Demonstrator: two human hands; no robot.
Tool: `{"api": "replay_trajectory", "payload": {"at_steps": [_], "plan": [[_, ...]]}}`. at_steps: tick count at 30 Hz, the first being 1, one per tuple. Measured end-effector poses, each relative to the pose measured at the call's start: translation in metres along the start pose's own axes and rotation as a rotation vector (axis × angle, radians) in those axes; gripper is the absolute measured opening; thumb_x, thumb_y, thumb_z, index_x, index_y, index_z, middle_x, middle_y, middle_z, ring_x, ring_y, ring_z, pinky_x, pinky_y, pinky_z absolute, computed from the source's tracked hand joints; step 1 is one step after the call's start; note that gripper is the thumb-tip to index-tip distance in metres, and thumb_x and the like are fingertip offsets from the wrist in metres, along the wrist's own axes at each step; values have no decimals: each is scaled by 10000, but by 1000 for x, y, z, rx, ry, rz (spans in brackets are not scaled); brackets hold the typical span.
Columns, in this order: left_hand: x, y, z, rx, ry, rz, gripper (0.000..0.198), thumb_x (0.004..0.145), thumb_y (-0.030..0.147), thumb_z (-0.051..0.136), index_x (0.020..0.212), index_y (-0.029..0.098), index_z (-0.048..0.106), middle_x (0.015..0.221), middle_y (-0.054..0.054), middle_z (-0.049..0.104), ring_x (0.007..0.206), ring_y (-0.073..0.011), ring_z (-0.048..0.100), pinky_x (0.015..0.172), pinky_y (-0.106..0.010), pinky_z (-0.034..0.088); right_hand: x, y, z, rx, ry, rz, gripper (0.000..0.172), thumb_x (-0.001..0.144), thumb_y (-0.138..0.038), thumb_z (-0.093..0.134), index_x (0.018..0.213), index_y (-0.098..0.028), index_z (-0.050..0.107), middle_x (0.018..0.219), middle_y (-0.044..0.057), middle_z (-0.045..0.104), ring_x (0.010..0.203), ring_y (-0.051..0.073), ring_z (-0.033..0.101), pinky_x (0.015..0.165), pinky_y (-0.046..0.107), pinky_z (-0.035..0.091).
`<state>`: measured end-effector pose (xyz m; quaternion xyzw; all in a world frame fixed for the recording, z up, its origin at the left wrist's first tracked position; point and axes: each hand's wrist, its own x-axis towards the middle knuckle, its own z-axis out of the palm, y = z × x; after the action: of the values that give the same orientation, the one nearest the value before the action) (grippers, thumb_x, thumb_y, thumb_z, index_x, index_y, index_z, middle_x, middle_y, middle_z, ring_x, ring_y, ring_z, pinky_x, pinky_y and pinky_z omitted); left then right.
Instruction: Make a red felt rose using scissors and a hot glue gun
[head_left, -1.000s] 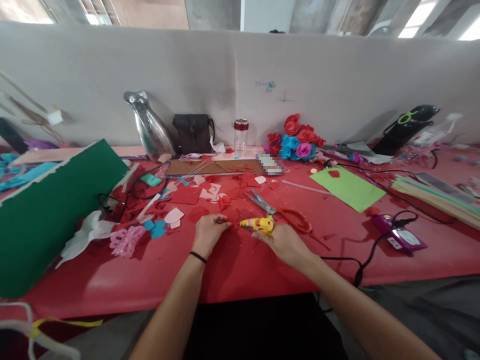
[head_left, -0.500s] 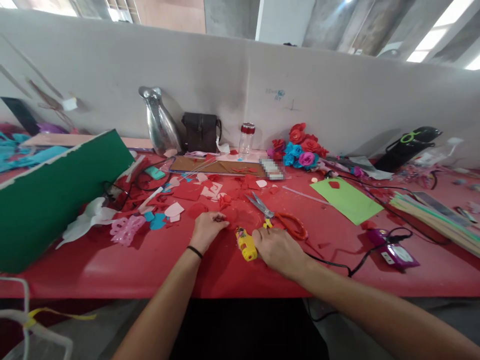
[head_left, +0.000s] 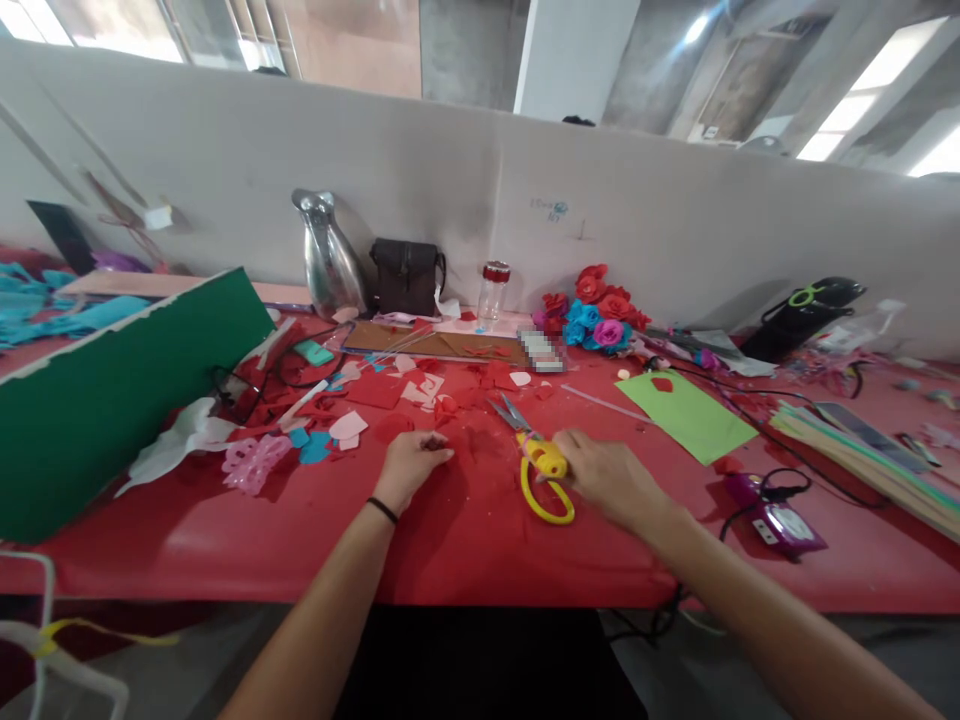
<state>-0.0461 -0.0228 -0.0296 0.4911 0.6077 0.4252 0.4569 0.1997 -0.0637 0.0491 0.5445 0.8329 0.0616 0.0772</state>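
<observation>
My right hand (head_left: 609, 475) is closed around a yellow hot glue gun (head_left: 547, 460), which is raised over a pair of scissors (head_left: 551, 518). The scissors lie on the red table with their metal blades pointing up and left and a yellow handle loop showing below the gun; the hand and gun hide the rest of the handles. To the left, my left hand (head_left: 409, 468), with a black band at the wrist, rests near the table surface. Its thumb and fingertips are pinched together, and whatever is between them is too small to make out.
Paper scraps (head_left: 349, 428) lie beyond my left hand. Paper flowers (head_left: 604, 315), a glass jar (head_left: 493, 290), a black bag (head_left: 407, 275) and a metal jug (head_left: 330, 255) stand along the wall. A green board (head_left: 127, 400) is at left, a purple power strip (head_left: 784, 520) at right.
My right hand has moved right and slightly up with the glue gun, which now covers part of the scissors. The left hand stays nearly in place, still pinched. The view has tilted up slightly.
</observation>
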Motion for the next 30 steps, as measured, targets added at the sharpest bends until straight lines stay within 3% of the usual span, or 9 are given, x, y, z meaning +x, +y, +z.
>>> {"api": "replay_trajectory", "payload": {"at_steps": [2, 5, 8, 10, 14, 17, 21, 24, 30], "plan": [[-4, 5, -4, -88, -13, 4, 87, 531, 233, 670, 575, 172, 625, 555, 28, 590, 510, -97, 491, 518, -220, 363, 1, 21, 12, -23, -2, 160, 214, 917, -309, 420, 1015, -137, 503, 970, 114, 609, 726, 215, 649, 503, 262, 366], [-6, 16, -14, -273, -30, -78, 206, 518, 309, 717, 634, 164, 629, 464, 66, 480, 383, -46, 305, 405, -201, 206, 3, 52, 39, -53, -8, 354, 230, 887, -141, 388, 1074, -97, 515, 1037, 169, 590, 791, 240, 645, 580, 290, 408], [-1, 35, -24, -424, -5, -45, 299, 454, 303, 769, 664, 148, 623, 509, 62, 502, 385, -22, 272, 399, -190, 168, 4, 74, 62, -18, -9, 422, 363, 815, -27, 378, 1142, -79, 527, 1081, 206, 588, 941, 273, 607, 719, 339, 431], [6, 51, -25, -442, -13, 10, 310, 451, 305, 778, 667, 141, 627, 522, 54, 510, 393, -22, 275, 396, -191, 169, 6, 77, 66, 10, 10, 468, 458, 744, 5, 419, 1174, -98, 540, 1132, 207, 586, 1040, 306, 554, 800, 400, 417], [24, 77, -6, -328, -99, 89, 259, 474, 308, 765, 638, 148, 644, 524, 31, 545, 438, -54, 372, 419, -192, 242, 25, 53, 38, 321, 246, 493, 425, 794, -135, 472, 1211, -153, 552, 1296, 159, 522, 1182, 326, 452, 927, 493, 356], [36, 83, 16, -257, -186, 107, 212, 464, 292, 757, 582, 157, 644, 543, 23, 576, 500, -82, 454, 476, -202, 327, 57, 23, 9, 842, 423, 232, 390, 851, -369, 482, 1176, -178, 578, 1216, 101, 602, 1167, 232, 494, 1010, 411, 331], [45, 73, 27, -229, -248, 138, 184, 481, 285, 750, 582, 164, 655, 556, 19, 596, 538, -102, 487, 527, -223, 369, 96, -4, -1, 1469, 325, 171, 432, 784, -434, 556, 1110, -157, 610, 1129, 101, 649, 1062, 197, 580, 916, 333, 429], [48, 63, 23, -208, -228, 151, 177, 486, 283, 746, 585, 164, 659, 574, 5, 615, 572, -122, 516, 567, -241, 394, 107, -11, 12, 1530, 268, 148, 393, 742, -398, 605, 1037, -142, 650, 1020, 91, 686, 962, 197, 613, 861, 329, 448], [52, 58, 22, -137, -169, 183, 122, 533, 251, 721, 592, 171, 651, 597, 1, 635, 605, -140, 545, 614, -259, 418, 104, -22, 25, 1326, 288, 124, 290, 724, -358, 614, 895, -141, 702, 817, 58, 714, 722, 176, 611, 653, 268, 444]]}}
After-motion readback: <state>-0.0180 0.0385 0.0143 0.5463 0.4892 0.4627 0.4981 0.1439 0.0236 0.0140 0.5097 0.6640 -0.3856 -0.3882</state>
